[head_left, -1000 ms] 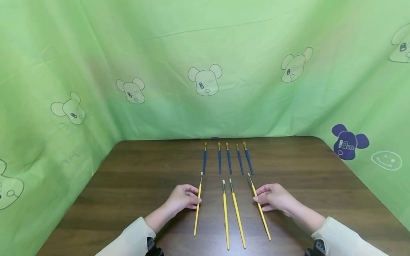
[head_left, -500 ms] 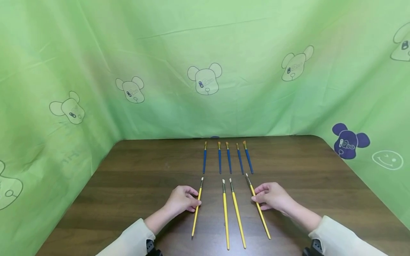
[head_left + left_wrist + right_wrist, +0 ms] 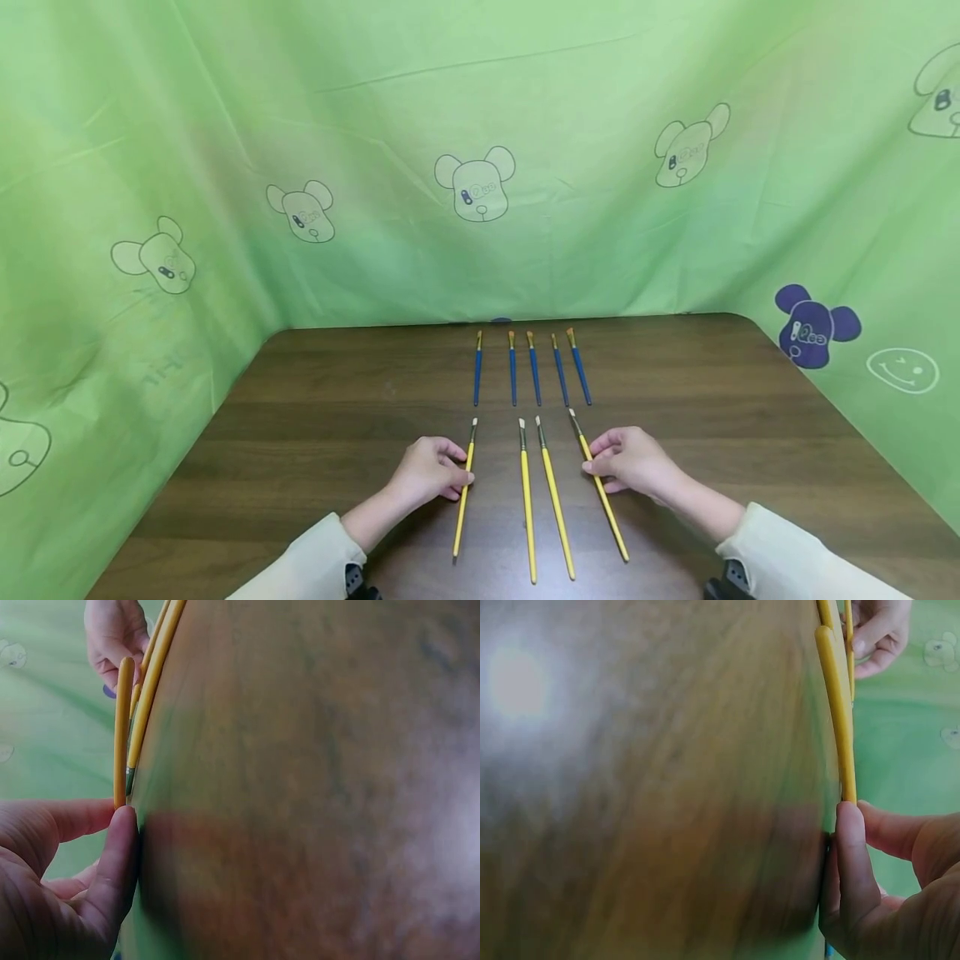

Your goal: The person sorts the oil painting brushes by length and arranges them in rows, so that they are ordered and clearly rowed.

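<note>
My left hand (image 3: 429,472) pinches a yellow-handled paintbrush (image 3: 461,518) between thumb and fingers, its pale bristles pointing away from me. On the other side my right hand (image 3: 632,462) pinches another yellow paintbrush (image 3: 609,515), which slants with its bristle end toward the left. Between the hands, two more yellow paintbrushes lie side by side: a left one (image 3: 528,508) and a right one (image 3: 557,512). Thumb and finger meet at the handle (image 3: 124,727) in the left wrist view, and likewise at the handle (image 3: 837,712) in the right wrist view.
Behind the yellow brushes, several blue-handled paintbrushes (image 3: 513,375) lie in a row, bristles toward the far edge. All lie on a dark wooden table (image 3: 337,417). A green cloth (image 3: 375,258) with bear-head prints hangs around the back and sides.
The right hand has shifted slightly left with its paintbrush, toward the middle pair. The left hand's paintbrush has slid a little toward me. The middle and blue brushes stay put.
</note>
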{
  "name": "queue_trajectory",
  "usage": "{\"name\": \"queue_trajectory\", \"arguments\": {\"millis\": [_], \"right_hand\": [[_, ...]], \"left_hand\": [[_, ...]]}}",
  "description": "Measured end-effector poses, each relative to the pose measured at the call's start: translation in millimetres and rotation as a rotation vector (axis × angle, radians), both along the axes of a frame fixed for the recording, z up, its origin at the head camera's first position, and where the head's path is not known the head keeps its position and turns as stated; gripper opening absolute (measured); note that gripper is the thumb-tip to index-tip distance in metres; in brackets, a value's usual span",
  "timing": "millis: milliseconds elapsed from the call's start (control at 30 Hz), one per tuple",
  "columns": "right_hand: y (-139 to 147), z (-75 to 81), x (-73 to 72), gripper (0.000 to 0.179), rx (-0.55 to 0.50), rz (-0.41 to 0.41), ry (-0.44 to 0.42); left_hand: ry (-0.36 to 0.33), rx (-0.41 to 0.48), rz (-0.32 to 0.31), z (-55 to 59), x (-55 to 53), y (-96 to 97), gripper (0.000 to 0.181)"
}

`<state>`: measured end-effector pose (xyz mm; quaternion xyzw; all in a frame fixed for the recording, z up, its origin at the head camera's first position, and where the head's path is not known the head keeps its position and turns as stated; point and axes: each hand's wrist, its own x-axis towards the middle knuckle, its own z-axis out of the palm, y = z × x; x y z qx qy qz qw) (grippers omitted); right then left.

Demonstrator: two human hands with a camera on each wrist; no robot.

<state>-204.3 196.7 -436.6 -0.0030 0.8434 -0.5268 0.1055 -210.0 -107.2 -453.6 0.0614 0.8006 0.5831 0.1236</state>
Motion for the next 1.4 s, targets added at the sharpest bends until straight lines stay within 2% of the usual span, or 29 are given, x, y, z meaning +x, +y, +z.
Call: {"name": "queue_trajectory", "arguments": {"millis": [400, 900, 1400], "right_hand": [[-1.1, 1.5, 0.8, 0.025, 0.015, 0.006, -0.002], [-1.8, 3.0, 2.4, 0.030, 0.054, -0.013, 0.005], [-6.7, 2.9, 5.2, 0.029, 0.039, -0.035, -0.001]], "left_hand": [[-0.005, -0.013, -0.011, 0.8, 5.8, 9.3, 0.025], [0.021, -0.042, -0.014, 6.1, 10.3, 15.8, 0.023], [0.051, -0.030, -0.021, 0.3, 9.8, 19.6, 0.025]]}}
